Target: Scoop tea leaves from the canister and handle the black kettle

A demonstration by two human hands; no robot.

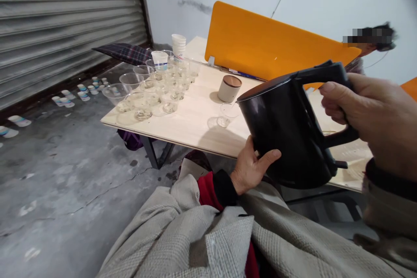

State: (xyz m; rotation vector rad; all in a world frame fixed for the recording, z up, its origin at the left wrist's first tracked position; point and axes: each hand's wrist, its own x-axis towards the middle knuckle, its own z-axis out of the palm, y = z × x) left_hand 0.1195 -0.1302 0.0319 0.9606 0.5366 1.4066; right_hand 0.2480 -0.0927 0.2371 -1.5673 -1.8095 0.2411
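A black electric kettle is tilted to the left above the table's front edge. My right hand is closed round its handle. Low on the kettle's side rests my left hand, thumb against the front and fingers partly hidden behind it, supporting the body. Just left of the kettle's spout stands a clear plastic cup on the table. Whether anything flows from the spout I cannot make out. Behind that cup is a light grey canister with a wooden lid.
Several clear plastic cups crowd the left end of the wooden table, with stacked white paper cups behind. An orange divider crosses the table; a person is beyond it. White cups stand on the floor.
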